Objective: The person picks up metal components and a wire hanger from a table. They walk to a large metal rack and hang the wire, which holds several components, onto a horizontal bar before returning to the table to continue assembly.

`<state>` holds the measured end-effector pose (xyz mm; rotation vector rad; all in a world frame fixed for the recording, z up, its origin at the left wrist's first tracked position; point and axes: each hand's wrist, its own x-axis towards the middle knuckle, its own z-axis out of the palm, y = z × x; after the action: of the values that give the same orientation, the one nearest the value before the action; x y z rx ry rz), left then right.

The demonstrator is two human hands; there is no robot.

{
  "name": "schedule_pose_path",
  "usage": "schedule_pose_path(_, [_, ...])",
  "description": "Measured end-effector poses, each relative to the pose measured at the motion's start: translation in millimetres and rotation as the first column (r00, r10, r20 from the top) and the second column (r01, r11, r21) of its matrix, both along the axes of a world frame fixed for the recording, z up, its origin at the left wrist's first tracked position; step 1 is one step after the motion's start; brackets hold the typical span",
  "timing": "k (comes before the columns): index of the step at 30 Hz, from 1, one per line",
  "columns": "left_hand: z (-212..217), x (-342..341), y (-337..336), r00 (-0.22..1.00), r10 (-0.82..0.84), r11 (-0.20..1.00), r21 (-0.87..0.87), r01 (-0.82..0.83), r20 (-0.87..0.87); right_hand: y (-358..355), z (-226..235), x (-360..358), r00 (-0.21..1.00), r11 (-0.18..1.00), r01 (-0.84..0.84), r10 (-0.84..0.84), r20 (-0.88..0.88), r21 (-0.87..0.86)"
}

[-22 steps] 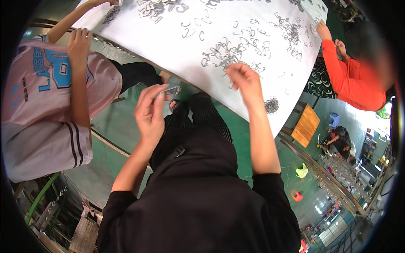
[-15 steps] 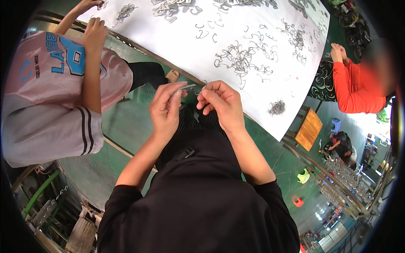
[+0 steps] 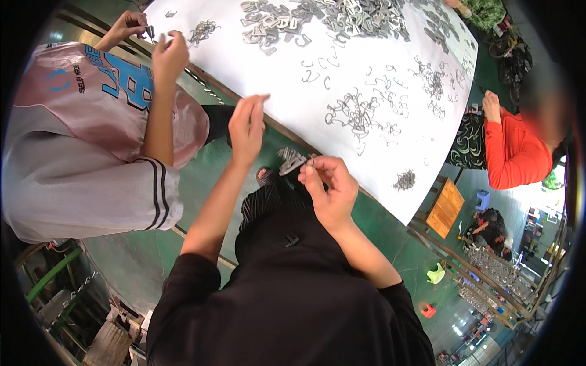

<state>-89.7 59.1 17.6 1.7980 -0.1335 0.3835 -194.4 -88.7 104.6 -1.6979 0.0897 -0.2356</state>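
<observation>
My left hand (image 3: pixel 249 127) reaches to the near edge of the white table (image 3: pixel 274 113). Its fingers are stretched forward, and I see nothing in them. My right hand (image 3: pixel 333 188) is closed in a pinch over my lap, at the end of a small grey metal piece (image 3: pixel 293 166); the exact shape is hard to make out. Just beyond it, more small metal pieces (image 3: pixel 285 152) show below the table edge. On the table lie a tangle of bent wire hooks (image 3: pixel 355 114) and a large heap of flat grey metal clips (image 3: pixel 363 17).
A co-worker in a pink and grey shirt (image 3: pixel 122 91) handles a small part at the left. Another in a red top (image 3: pixel 519 149) sits at the right end. A small dark wire pile (image 3: pixel 404 180) lies near the table's corner, by a wooden stool (image 3: pixel 445 206).
My left hand has moved away from my right, forward to the table edge, and no longer shows the metal piece. My right hand has come lower, and the view has shifted.
</observation>
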Motion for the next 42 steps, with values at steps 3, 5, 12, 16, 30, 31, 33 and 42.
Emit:
schedule_pose_path(3, [-49,83,4,0.988,0.132,0.968,0.225,-0.111,-0.079,-2,-2,1,1.0,0.999,-0.014,0.014,-0.015,-0.051])
schedule_pose_path(5, [-76,126,-2,0.956,0.292,0.853,0.447,-0.269,0.018,-3,0,1,0.999,0.998,-0.014,0.011,-0.05,-0.059])
schedule_pose_path(12, [-77,185,-20,0.899,0.365,0.777,0.611,-0.153,-0.24,-11,-4,3,1.0,0.995,-0.009,0.007,-0.012,-0.099])
schedule_pose_path(16, [-73,185,-7,0.887,0.27,0.864,0.501,-0.051,-0.376,-15,-2,9,0.999,0.992,-0.04,0.043,0.022,-0.122])
schedule_pose_path(30, [33,48,-12,0.67,-0.494,0.774,-0.631,0.048,-0.554,-14,-10,19,0.999,0.994,0.011,-0.007,0.035,-0.107])
schedule_pose_path(31, [41,40,-14,0.686,-0.508,0.774,-0.626,0.097,-0.521,-13,-10,19,0.999,0.995,0.015,-0.012,0.03,-0.102])
schedule_pose_path(33, [57,24,-21,0.711,-0.534,0.771,-0.608,0.189,-0.457,-14,-9,19,0.999,0.996,0.031,-0.03,0.012,-0.087])
schedule_pose_path(42, [115,-31,-42,0.861,-0.395,0.884,-0.386,0.263,-0.319,-19,5,19,0.99,0.989,0.12,-0.113,0.079,-0.091])
